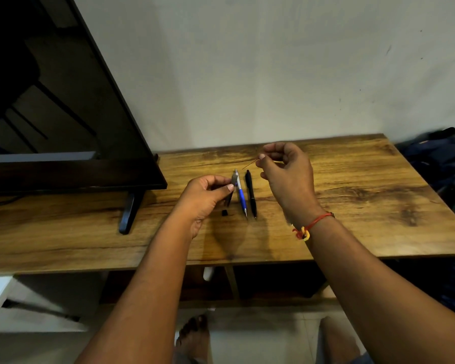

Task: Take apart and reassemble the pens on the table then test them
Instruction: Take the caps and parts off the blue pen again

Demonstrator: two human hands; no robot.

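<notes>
On the wooden table (pixel 352 206) lie a blue and white pen (pixel 241 197) and, just right of it, a black pen (pixel 251 195), both whole and side by side. My left hand (pixel 208 195) grips a grey pen barrel (pixel 233 179) held above the table, left of the blue pen. A small black pen part (pixel 224 213) lies on the table below that barrel. My right hand (pixel 286 166) is raised over the table's back and pinches a thin refill (pixel 250 164) between thumb and forefinger, its free end pointing left toward the barrel.
A flat black screen (pixel 50 101) on a stand foot (pixel 129 214) takes up the table's left side. A dark blue bag (pixel 441 158) sits past the right edge. The table backs onto a pale wall. Below the front edge are shelf openings and my feet.
</notes>
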